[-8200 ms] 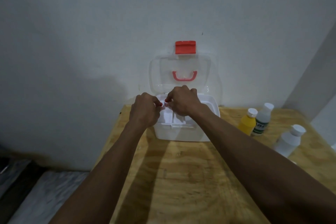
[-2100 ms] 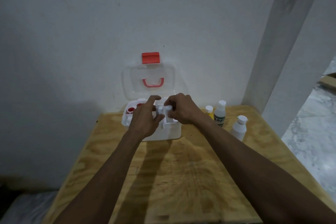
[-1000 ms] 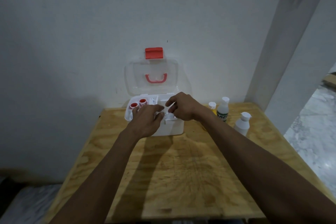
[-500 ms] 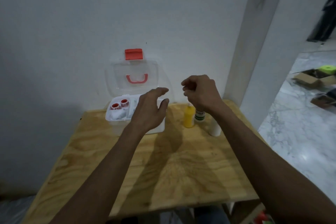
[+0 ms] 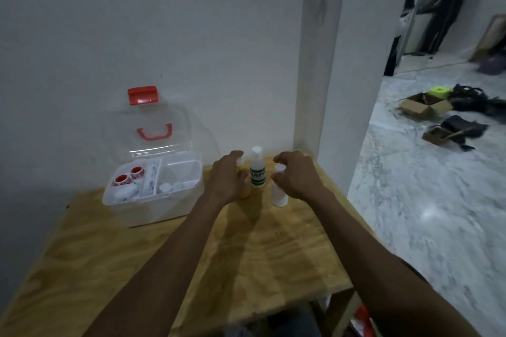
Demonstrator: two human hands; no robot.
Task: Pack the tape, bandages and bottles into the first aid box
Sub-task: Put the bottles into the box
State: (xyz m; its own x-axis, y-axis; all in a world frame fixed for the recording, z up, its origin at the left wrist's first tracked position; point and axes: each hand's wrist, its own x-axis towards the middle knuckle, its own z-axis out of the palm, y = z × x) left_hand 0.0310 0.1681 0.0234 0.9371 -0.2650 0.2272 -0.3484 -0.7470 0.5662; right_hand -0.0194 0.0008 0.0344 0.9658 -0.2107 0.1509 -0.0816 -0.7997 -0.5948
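Note:
The first aid box (image 5: 153, 210) stands open at the table's back left, its clear lid (image 5: 153, 115) leaning on the wall. Its tray holds two red-cored tape rolls (image 5: 128, 175), bandages (image 5: 149, 180) and small white caps. Three bottles stand to its right. My left hand (image 5: 227, 178) curls around the yellow bottle (image 5: 244, 193) and hides most of it. The clear bottle with a green label (image 5: 257, 172) stands free between my hands. My right hand (image 5: 298, 175) wraps its fingers and thumb around the top of the white bottle (image 5: 279, 197). Both held bottles rest on the table.
The plywood table (image 5: 191, 254) ends at a wall behind and a white pillar (image 5: 323, 90) at the back right. Beyond its right edge lies a marble floor with cardboard boxes (image 5: 421, 107) and dark clutter.
My view has swung right. Both hands left the box, crossed to the bottles and came down around the yellow and white ones.

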